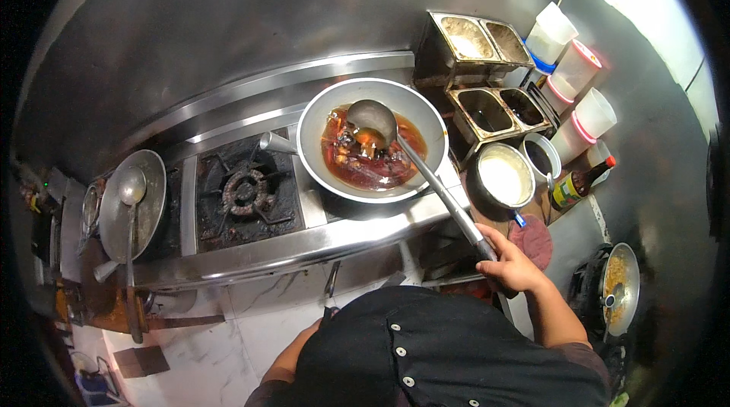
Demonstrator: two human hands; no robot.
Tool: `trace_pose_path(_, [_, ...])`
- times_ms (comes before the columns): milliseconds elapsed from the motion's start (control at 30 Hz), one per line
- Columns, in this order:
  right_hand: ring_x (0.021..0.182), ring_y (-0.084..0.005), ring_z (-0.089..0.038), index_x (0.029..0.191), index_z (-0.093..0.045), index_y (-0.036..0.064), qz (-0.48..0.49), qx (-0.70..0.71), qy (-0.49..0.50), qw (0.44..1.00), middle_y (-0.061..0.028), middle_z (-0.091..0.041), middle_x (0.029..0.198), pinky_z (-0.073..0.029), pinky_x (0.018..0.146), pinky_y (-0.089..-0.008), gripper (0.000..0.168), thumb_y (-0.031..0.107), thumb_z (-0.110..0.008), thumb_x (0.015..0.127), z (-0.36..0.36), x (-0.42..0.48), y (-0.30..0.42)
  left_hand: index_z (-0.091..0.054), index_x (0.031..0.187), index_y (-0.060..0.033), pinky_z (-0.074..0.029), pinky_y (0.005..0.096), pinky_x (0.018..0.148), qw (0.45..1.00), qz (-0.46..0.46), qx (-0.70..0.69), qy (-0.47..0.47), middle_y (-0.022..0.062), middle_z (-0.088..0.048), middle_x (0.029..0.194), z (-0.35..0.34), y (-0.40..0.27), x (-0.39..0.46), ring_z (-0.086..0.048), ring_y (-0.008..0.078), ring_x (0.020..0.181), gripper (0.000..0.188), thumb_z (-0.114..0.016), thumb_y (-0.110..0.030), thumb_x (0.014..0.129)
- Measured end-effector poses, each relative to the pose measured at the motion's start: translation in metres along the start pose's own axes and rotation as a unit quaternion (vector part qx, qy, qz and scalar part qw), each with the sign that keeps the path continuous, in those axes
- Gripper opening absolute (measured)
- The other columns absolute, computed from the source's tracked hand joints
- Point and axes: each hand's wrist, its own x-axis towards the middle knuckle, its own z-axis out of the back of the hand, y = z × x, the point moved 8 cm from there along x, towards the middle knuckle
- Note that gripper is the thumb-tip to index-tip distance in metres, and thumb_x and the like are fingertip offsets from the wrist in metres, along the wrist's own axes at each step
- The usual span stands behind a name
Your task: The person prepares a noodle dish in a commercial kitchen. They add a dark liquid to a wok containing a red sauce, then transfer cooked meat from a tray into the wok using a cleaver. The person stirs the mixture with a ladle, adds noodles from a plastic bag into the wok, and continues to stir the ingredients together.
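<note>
My right hand (507,264) is closed around the handle of a metal ladle (373,119), whose bowl dips into dark reddish-brown liquid (370,170). That liquid, with reddish pieces in it, lies in a wide grey wok (316,162) on the stove's right burner. The wok's own handle (278,143) points left and nobody holds it. On the left side my forearm (293,350) shows, but the hand is mostly hidden behind my dark jacket, near a thin dark handle (332,279); what it does cannot be seen.
A bare gas burner (246,191) sits left of the wok. Further left, another wok (153,202) holds a ladle (132,184). At right stand metal seasoning bins (485,113), a pot of white contents (505,176), plastic containers (576,65) and a sauce bottle (576,184).
</note>
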Motion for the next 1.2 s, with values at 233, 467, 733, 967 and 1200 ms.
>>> trace_pose_path(233, [0.091,-0.0150,-0.047,0.129,-0.026,0.010,-0.007,-0.117,-0.012,0.993,-0.0113,-0.048,0.109,-0.038,0.080,-0.0262,0.066,0.003,-0.058,0.071,-0.002,-0.004,-0.003,-0.058,0.090,-0.0053,-0.042,0.0322,0.071,0.993,0.024,-0.100,0.054,0.0124,-0.060,0.084,-0.020,0.014,0.019,-0.056,0.0214,0.078,0.024,-0.055,-0.022,0.073])
trace_pose_path(467, [0.106,-0.0133,-0.038,0.129,-0.025,0.008,-0.046,-0.124,-0.047,0.990,-0.0076,-0.039,0.119,-0.033,0.086,-0.0229,0.066,-0.005,-0.055,0.072,-0.011,0.015,-0.011,-0.059,0.087,-0.0046,-0.042,0.0321,0.069,0.988,0.024,-0.138,0.068,0.0120,-0.061,0.082,-0.015,0.022,0.023,-0.056,0.0206,0.075,0.022,-0.056,-0.021,0.072])
trace_pose_path(733, [0.114,-0.0161,-0.033,0.128,-0.024,0.005,0.034,0.003,-0.096,0.995,-0.0094,-0.035,0.126,-0.028,0.091,-0.0253,0.068,-0.010,-0.053,0.068,-0.011,0.016,0.002,-0.060,0.084,-0.0039,-0.042,0.0319,0.067,0.995,-0.005,-0.093,0.030,0.0116,-0.061,0.079,0.016,0.013,0.001,-0.057,0.0197,0.072,0.021,-0.057,-0.020,0.072])
trace_pose_path(967, [0.120,-0.0202,-0.028,0.129,-0.022,0.004,0.094,-0.019,-0.113,0.989,-0.0136,-0.031,0.128,-0.021,0.097,-0.0282,0.069,-0.008,-0.052,0.068,-0.001,-0.001,0.010,-0.062,0.075,-0.0043,-0.042,0.0291,0.060,0.956,-0.131,0.211,-0.156,0.0085,-0.061,0.072,0.072,-0.004,-0.031,-0.056,0.0160,0.064,0.013,-0.057,-0.016,0.070])
trace_pose_path(1200, [0.082,-0.0136,-0.045,0.129,-0.026,0.010,-0.013,0.046,-0.046,0.998,-0.0069,-0.045,0.099,-0.040,0.066,-0.0252,0.067,-0.005,-0.054,0.069,-0.019,-0.012,-0.015,-0.062,0.077,-0.0071,-0.045,0.0300,0.068,0.940,-0.101,0.232,-0.228,0.0080,-0.061,0.075,0.124,0.026,-0.045,-0.057,0.0176,0.070,0.013,-0.052,-0.013,0.072])
